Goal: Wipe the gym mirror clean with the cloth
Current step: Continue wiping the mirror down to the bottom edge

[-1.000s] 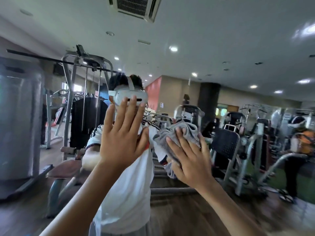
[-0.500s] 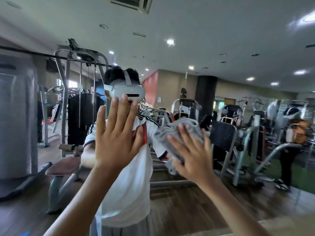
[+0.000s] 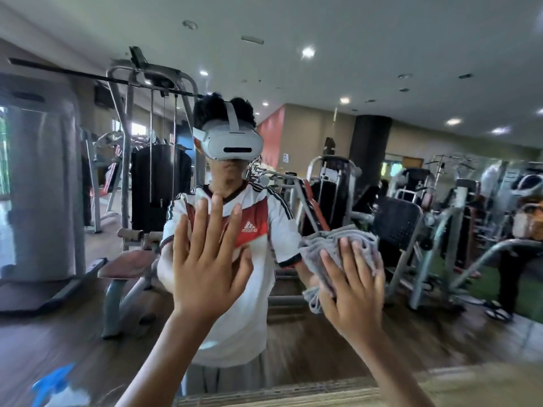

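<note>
The gym mirror (image 3: 382, 69) fills nearly the whole view and reflects the room and me. My right hand (image 3: 352, 286) lies flat with straight, spread fingers on a crumpled grey cloth (image 3: 332, 245) and presses it against the glass at chest height, right of centre. My left hand (image 3: 205, 259) is flat on the mirror just left of it, fingers straight and spread, holding nothing. The lower part of the cloth hangs below my right palm.
The mirror's lower edge meets a wooden ledge (image 3: 293, 392) at the bottom. Reflected in the glass are a cable machine (image 3: 152, 118), a bench (image 3: 126, 265), several weight machines (image 3: 405, 236) and a person at the far right (image 3: 526, 224).
Both hands have moved lower against the reflection, and the right hand has slid the cloth rightward and down on the glass. The view has tilted down, showing the ledge.
</note>
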A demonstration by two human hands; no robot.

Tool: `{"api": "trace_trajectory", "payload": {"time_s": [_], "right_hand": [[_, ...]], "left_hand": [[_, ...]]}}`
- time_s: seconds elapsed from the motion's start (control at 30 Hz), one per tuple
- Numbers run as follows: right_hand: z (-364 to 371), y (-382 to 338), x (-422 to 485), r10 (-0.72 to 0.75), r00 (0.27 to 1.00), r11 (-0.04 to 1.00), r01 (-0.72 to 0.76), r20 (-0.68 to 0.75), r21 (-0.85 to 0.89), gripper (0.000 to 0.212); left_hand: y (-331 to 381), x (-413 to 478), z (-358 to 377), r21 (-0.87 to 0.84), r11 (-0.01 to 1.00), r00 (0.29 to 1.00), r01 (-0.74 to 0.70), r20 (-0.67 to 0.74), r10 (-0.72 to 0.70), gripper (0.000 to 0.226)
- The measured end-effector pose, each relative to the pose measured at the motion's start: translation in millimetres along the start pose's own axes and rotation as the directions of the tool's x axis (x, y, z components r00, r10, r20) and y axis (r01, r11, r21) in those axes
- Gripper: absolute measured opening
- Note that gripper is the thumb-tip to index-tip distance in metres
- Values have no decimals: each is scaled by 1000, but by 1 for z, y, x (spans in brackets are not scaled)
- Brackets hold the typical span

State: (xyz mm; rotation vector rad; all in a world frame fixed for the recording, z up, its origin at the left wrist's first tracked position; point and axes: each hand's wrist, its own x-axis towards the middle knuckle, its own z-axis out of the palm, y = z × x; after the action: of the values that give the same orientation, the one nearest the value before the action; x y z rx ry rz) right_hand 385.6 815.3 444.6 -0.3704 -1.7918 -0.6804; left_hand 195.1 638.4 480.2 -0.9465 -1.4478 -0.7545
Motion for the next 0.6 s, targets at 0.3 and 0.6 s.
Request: {"api": "trace_trajectory", "payload": {"time_s": [0.3, 0.6], "right_hand": [[13, -84, 56, 548, 831, 825, -517, -96, 229, 56], [7, -11, -11, 474, 876, 877, -460, -88, 142, 57]], "left_hand": [[-5, -5, 2, -2, 1000, 1000, -16, -21, 16, 61], [-7, -58, 1, 61, 998, 1000, -15, 1, 15, 61]]}}
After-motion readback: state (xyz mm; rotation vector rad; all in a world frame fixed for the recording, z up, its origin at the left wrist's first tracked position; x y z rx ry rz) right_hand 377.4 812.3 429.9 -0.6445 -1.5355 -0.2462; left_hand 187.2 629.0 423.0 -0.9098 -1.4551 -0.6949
